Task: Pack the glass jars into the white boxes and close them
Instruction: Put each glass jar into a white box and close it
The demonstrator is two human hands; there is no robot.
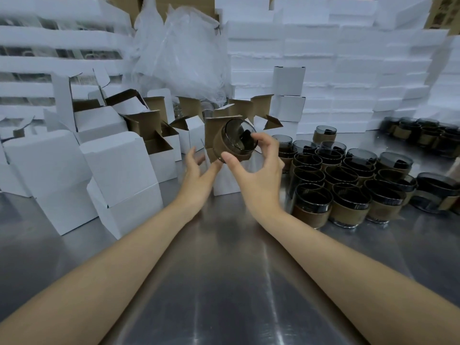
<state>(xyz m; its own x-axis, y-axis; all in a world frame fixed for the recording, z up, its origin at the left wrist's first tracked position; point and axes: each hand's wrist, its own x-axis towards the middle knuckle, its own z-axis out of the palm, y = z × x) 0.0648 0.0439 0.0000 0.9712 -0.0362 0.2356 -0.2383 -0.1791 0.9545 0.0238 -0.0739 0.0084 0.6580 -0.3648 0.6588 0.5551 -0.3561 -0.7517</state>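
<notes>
The glass jar [236,140], wrapped in a brown cardboard sleeve, was held tilted in the air over the middle of the steel surface [224,282]. One round glass end faced the viewer and a black piece showed inside. The right hand [258,168] held it, its grip curled round the jar with the thumb on the near edge of the sleeve and the fingers over the far rim. The left hand [196,175] hung just left of the jar, its grip spread and holding nothing. Just behind and below the jar stood an open white box [225,185], its brown inner flaps raised.

Left of it crowded more open boxes [159,143]. Nearer on the left were two stacks of closed white boxes [49,175], two high each. A column of three closed boxes [288,95] rose at the far middle, beside a crumpled clear plastic bag [179,53].

To the right stood a cluster of sleeved jars [348,185]. There were about fifteen, though the overlap made the count unsure. One jar [324,134] stood apart behind them, and a second group [420,135] stood at the far right. Any print on the sleeves was too blurred to read. White foam slabs [348,70] were piled into a wall along the far side.
</notes>
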